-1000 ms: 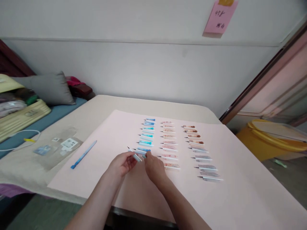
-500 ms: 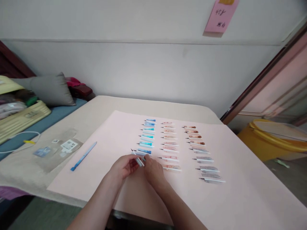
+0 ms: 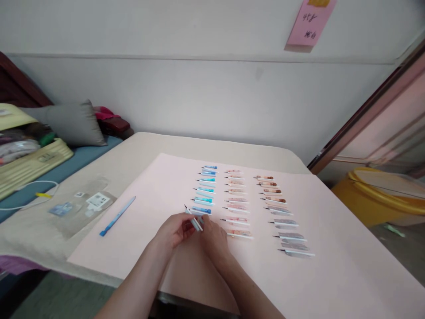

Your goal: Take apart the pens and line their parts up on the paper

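My left hand is closed on a slim white pen refill with a dark tip, which points up and to the left. Close beside it, the fingers of my right hand are bent together around a small greyish-blue piece, mostly hidden and too small to name. Just beyond both hands lies a blue pen part with a white refill along it, at the near end of the blue column. To the right of my right hand, an orange-patterned pen part lies with its refill.
A pink sheet covers much of the table. Several pen parts lie in columns, including brown ones and grey ones. A whole blue pen lies left, near clear plastic packaging. A yellow bin stands right.
The view has shifted slightly, so the table appears a little further right. Both hands stay together, and the white refill in my left hand is tilted slightly differently.
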Demonstrator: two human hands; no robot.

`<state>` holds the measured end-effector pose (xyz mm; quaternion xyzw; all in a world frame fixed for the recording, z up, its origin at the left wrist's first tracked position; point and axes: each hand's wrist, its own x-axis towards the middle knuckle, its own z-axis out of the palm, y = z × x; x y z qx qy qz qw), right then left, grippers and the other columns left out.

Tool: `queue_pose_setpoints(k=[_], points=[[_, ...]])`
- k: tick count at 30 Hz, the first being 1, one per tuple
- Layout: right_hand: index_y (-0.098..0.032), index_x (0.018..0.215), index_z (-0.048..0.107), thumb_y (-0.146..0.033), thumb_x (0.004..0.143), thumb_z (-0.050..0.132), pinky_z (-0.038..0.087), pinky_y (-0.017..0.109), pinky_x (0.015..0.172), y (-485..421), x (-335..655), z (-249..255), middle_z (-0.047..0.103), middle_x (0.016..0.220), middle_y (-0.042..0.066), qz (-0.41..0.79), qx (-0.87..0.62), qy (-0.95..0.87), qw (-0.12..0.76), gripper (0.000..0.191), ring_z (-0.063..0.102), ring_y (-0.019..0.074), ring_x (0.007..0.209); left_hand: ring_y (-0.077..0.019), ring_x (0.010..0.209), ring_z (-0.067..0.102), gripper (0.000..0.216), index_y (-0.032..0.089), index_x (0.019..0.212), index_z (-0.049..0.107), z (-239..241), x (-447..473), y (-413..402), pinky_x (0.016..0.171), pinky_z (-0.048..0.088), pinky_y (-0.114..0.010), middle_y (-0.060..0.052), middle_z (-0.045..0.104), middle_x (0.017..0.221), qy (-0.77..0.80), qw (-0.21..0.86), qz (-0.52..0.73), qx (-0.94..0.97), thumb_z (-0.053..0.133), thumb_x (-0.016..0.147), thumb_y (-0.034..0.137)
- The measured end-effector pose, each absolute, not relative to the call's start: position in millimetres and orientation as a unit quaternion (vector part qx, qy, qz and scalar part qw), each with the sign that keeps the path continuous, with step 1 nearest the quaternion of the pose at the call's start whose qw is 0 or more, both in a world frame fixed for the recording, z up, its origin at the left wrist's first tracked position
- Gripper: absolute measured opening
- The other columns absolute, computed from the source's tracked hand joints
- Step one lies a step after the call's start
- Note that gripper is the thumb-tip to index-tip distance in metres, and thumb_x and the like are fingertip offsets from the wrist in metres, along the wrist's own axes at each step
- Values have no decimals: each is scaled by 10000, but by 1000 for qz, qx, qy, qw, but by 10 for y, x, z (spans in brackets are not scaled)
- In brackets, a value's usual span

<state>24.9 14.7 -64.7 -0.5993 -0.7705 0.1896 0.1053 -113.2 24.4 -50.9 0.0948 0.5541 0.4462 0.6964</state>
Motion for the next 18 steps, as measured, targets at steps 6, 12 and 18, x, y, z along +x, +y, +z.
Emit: queue_pose_setpoints(k=[6, 12, 18], points=[[-219, 984, 494, -227, 895, 339, 369, 275, 579, 147, 247, -634, 661, 835, 59, 200, -597, -769, 108, 178, 632, 225, 748, -126, 628, 614, 194, 116, 804, 644, -520, -1085, 246, 529, 464, -198, -47, 676, 733, 557, 702, 434, 95, 658, 610, 110], [-214, 1001, 495, -142, 880, 325, 381, 281, 614, 129, 242, -651, 657, 833, 61, 194, -606, -764, 108, 221, 628, 217, 767, -121, 624, 608, 200, 132, 798, 638, -496, -1089, 246, 544, 465, -203, -32, 671, 732, 576, 677, 448, 98, 670, 601, 123], [-177, 995, 493, -125, 875, 328, 393, 287, 636, 144, 236, -671, 657, 853, 90, 198, -613, -759, 99, 211, 627, 218, 792, -121, 638, 610, 208, 133, 809, 641, -501, -1075, 251, 583, 469, -208, -41, 673, 743, 556, 690, 447, 124, 685, 607, 156]])
